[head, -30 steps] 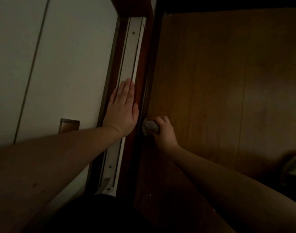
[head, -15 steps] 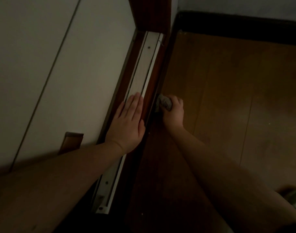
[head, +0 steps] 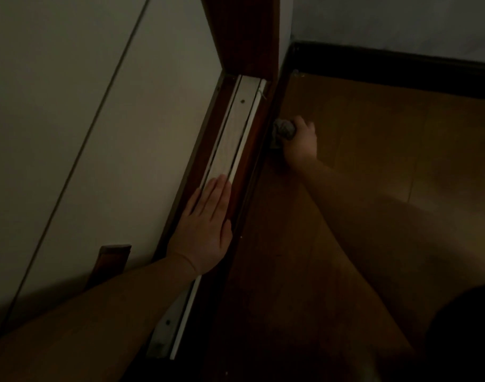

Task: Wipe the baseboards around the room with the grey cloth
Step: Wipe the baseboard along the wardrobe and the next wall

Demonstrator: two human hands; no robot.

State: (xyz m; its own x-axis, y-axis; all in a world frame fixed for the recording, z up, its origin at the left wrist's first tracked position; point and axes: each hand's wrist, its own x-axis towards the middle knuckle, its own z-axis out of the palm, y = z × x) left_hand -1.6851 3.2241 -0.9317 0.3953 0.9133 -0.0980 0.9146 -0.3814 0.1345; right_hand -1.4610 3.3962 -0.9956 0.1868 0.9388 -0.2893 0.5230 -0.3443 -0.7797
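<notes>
The room is dim. My right hand grips a bunched grey cloth and presses it against the dark wooden edge that runs beside the floor, a short way from the corner. My left hand lies flat with straight fingers on the white track of the threshold. A dark baseboard runs along the far wall, apart from the cloth.
A brown wooden floor fills the right side. A pale panel stands on the left, with a reddish wooden frame post at the corner. A small wooden block sits by my left forearm.
My right hand has slid the cloth forward along the edge, towards the far corner. My left hand has stayed flat on the track. The view has tilted up, showing the far baseboard.
</notes>
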